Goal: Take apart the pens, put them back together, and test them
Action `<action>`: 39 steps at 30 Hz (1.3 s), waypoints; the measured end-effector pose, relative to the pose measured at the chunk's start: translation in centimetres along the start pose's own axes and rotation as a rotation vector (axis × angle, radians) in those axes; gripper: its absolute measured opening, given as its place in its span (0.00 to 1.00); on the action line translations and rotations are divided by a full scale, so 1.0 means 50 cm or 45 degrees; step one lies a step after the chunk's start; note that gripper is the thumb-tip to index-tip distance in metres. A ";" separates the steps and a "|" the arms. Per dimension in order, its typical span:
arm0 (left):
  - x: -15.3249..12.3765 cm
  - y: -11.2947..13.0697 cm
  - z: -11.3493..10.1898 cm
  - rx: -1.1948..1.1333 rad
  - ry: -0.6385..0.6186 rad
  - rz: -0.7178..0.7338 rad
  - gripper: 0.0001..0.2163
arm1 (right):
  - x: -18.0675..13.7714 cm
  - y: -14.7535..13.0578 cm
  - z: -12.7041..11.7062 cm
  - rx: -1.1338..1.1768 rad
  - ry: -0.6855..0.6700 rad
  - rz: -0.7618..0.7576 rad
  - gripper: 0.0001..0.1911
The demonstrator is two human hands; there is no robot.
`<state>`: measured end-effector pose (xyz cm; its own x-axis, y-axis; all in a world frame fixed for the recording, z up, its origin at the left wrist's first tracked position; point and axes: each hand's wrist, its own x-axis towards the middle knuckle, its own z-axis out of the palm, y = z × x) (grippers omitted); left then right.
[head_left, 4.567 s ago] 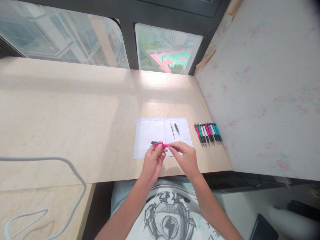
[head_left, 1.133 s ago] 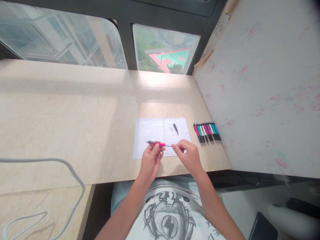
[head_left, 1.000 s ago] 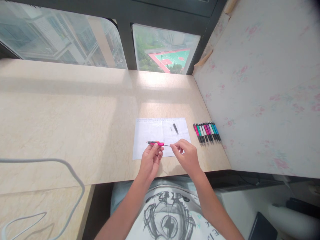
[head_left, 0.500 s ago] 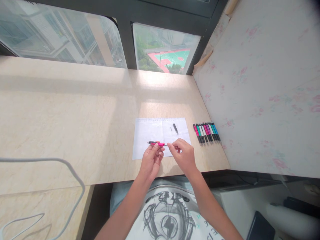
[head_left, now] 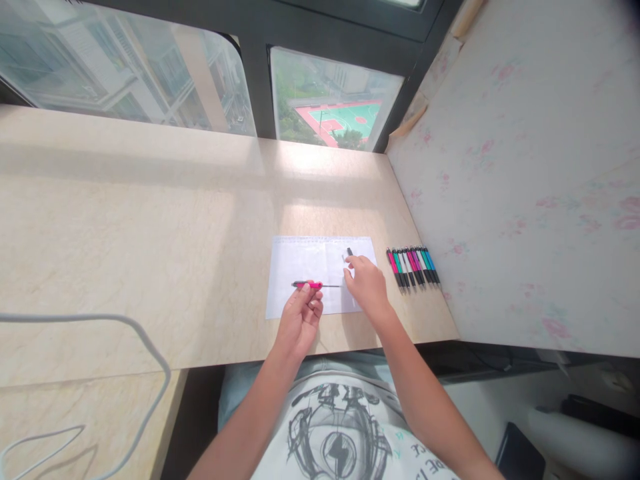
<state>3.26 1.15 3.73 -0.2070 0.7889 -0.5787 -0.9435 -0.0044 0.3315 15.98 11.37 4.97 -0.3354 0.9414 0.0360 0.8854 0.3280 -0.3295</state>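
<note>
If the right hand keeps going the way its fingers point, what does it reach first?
Probably the small black pen piece on the white paper sheet. The right hand has its fingertips right at it; contact is unclear.

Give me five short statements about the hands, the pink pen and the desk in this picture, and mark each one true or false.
1. The left hand holds the pink pen barrel with a thin refill sticking out of it. True.
2. The right hand grips the pink barrel too. False: it reaches to the small black pen part on the white paper sheet.
3. The row of coloured pens lies on the paper. False: it lies on the beige marble-look desk, right of the sheet.
4. A white cable lies at the desk's left. True.
5. The paper is crumpled into a ball. False: it lies flat.
</note>
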 end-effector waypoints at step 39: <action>0.006 -0.010 -0.002 0.082 0.025 0.132 0.07 | -0.087 0.009 -0.014 1.409 0.006 0.158 0.10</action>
<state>3.67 1.32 3.31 -0.3080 0.7741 -0.5531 -0.8983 -0.0452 0.4369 18.08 7.47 5.31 -0.2608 0.9639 -0.0528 0.1366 -0.0173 -0.9905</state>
